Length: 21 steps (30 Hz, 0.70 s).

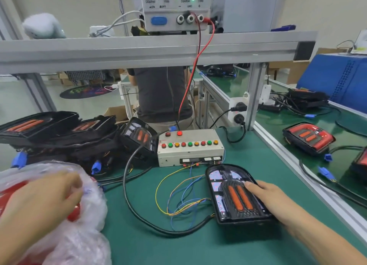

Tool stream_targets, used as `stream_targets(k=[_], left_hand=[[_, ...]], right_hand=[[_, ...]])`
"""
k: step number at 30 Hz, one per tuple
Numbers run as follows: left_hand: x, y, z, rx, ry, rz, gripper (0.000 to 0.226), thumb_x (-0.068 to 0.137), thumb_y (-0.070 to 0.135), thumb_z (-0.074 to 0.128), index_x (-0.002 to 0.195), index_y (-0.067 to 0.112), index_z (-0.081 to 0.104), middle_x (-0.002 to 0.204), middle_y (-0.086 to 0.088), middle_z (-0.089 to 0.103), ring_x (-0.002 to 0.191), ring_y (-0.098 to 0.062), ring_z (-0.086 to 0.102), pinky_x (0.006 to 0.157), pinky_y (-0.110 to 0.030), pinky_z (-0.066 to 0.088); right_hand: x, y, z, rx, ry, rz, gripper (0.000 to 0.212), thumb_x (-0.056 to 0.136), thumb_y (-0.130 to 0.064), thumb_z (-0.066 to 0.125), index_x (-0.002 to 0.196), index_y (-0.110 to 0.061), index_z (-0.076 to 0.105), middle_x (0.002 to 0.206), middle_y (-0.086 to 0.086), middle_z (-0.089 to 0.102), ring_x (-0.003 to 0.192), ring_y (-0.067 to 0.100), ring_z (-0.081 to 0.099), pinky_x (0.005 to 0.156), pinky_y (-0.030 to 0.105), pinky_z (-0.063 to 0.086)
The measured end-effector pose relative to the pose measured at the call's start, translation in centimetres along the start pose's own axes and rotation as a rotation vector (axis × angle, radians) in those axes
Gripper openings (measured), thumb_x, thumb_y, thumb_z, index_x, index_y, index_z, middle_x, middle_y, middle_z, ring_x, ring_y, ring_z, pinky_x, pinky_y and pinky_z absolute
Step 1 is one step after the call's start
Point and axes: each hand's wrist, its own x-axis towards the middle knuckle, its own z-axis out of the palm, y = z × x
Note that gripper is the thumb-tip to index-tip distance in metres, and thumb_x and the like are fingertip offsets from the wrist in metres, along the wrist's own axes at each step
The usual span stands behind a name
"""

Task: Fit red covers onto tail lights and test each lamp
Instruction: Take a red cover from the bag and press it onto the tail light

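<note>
Over at nine o'clock the left hand [42, 200] is reaching into a clear plastic bag [79, 235], fingers curling down among the crinkled film where red covers [9, 197] are showing through (whether it is actually gripping one, I cannot tell, since the film is hiding the fingertips). Just above the bag, at ten o'clock, a heap of black uncovered tail lights [59, 133] is lying piled on the green bench mat [149, 245], blue connectors dangling from their leads. Moving toward centre, at twelve o'clock a grey test box [190, 155] is sitting with a row of red, green and orange buttons, one red lamp glowing on top, and thin coloured wires [178, 197] are trailing from its front. A thick black cable [127, 187] is looping across the mat toward the lamp at three o'clock. There the tail light [236, 197] is lying flat, face up, no cover on it, its two orange strips showing, and the right hand [276, 201] is resting on its right edge, fingers laid loosely over the housing. Far right, beyond the aluminium rail [294, 165], a tail light wearing a red cover [308, 136] is lying on the neighbouring mat.
</note>
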Motion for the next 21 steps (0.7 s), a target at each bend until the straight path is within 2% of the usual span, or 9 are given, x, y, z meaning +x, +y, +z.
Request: stream_targets(k=[2,4,6,9,12,14,16,18,21], left_hand=[[-1.1,-1.2,0.0,0.004,-0.217,0.028,0.014,0.061,0.043,0.072,0.069,0.042,0.061,0.055,0.013,0.059,0.049,-0.007,0.056,0.053,-0.037,0.051],[-1.9,-1.2,0.1,-0.028,-0.467,0.039,0.036,0.059,0.067,0.052,0.085,0.047,0.065,0.071,0.024,0.066,0.065,0.001,0.063,0.068,-0.034,0.053],[-2.1,-1.1,0.2,-0.025,-0.558,0.057,0.045,0.061,0.072,0.042,0.092,0.048,0.064,0.077,0.029,0.066,0.073,0.007,0.062,0.074,-0.028,0.051],[-1.9,-0.6,-1.0,-0.061,-0.629,0.032,0.036,0.059,0.063,0.049,0.092,0.056,0.061,0.077,0.029,0.066,0.073,0.006,0.062,0.074,-0.024,0.051],[-1.7,-0.7,-1.6,-0.16,-0.632,0.003,0.05,0.044,0.042,0.051,0.088,0.063,0.057,0.074,0.029,0.067,0.068,0.009,0.062,0.068,-0.016,0.05],[-1.3,-0.9,-1.4,-0.136,-0.626,0.029,0.053,0.042,0.035,0.051,0.087,0.063,0.056,0.072,0.028,0.066,0.066,0.009,0.061,0.064,-0.015,0.05],[-0.9,-1.5,-0.9,-0.084,-0.615,0.035,0.045,0.049,0.024,0.058,0.078,0.058,0.062,0.066,0.026,0.065,0.06,0.009,0.059,0.061,-0.018,0.051],[-0.1,-1.9,-0.6,-0.072,-0.566,0.03,0.035,0.051,0.018,0.06,0.064,0.05,0.066,0.063,0.028,0.064,0.056,0.01,0.057,0.055,-0.016,0.049],[0.6,-2.2,-1.4,-0.019,-0.524,0.062,0.041,0.055,0.012,0.064,0.066,0.052,0.066,0.063,0.03,0.063,0.06,0.012,0.058,0.054,-0.012,0.045]], right_hand=[[0.1,-0.1,0.4,-0.028,0.033,-0.01,0.028,0.097,-0.037,0.054,0.093,-0.016,0.072,0.081,-0.002,0.077,0.078,0.018,0.074,0.086,0.034,0.053],[0.2,-0.3,0.9,-0.086,0.075,-0.019,0.031,0.097,-0.039,0.054,0.09,-0.014,0.071,0.08,-0.002,0.077,0.082,0.021,0.073,0.088,0.035,0.051],[0.3,-0.5,1.1,-0.172,0.105,-0.019,0.037,0.096,-0.041,0.053,0.093,-0.008,0.069,0.084,0.004,0.076,0.087,0.025,0.071,0.089,0.035,0.05],[0.1,-1.0,0.7,-0.219,0.072,-0.011,0.044,0.095,-0.044,0.055,0.1,-0.002,0.067,0.093,0.011,0.075,0.09,0.028,0.07,0.09,0.036,0.049],[-0.4,-1.3,0.2,-0.266,-0.011,-0.018,0.046,0.094,-0.046,0.056,0.099,-0.001,0.067,0.096,0.014,0.074,0.084,0.028,0.069,0.091,0.038,0.049],[-0.6,-1.5,0.3,-0.317,-0.05,-0.021,0.049,0.094,-0.046,0.054,0.102,0.001,0.065,0.099,0.018,0.071,0.082,0.03,0.067,0.093,0.04,0.049],[-0.7,-1.4,0.6,-0.352,-0.053,-0.025,0.055,0.096,-0.047,0.051,0.108,0.005,0.061,0.107,0.024,0.067,0.078,0.027,0.062,0.088,0.038,0.049],[-0.7,-1.1,0.7,-0.368,-0.02,-0.035,0.056,0.096,-0.047,0.05,0.11,0.006,0.059,0.11,0.025,0.065,0.088,0.034,0.065,0.083,0.036,0.047],[-0.9,-0.9,0.8,-0.41,0.028,-0.048,0.052,0.097,-0.047,0.049,0.107,0.002,0.062,0.106,0.02,0.069,0.1,0.033,0.064,0.091,0.035,0.048]])
